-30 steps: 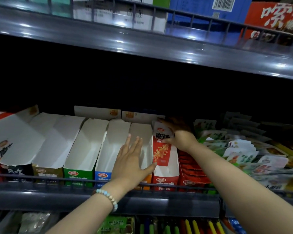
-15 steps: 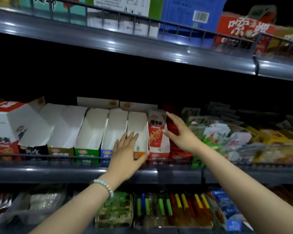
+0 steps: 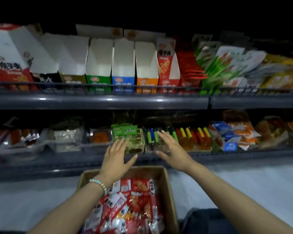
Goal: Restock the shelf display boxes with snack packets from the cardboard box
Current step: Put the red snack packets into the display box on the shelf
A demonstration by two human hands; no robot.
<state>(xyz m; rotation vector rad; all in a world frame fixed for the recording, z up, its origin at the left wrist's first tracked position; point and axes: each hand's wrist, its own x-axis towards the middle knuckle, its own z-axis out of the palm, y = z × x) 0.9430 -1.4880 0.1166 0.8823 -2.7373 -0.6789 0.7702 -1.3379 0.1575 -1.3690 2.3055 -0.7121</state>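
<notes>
Both hands are empty: the left hand [image 3: 116, 157] and right hand [image 3: 172, 150] hover with fingers spread over the cardboard box [image 3: 168, 184], which is stuffed with red snack packets [image 3: 130, 201]. Up on the shelf [image 3: 108, 102], the display boxes [image 3: 99, 61] look mostly hollow.

the cardboard box [image 3: 162, 188] lies before the shelves [image 3: 98, 102] with snack packets [image 3: 130, 208] in it. my left hand [image 3: 116, 159] and right hand [image 3: 171, 151] hang side by side above its far rim, below the row of display boxes [image 3: 123, 65].
</notes>
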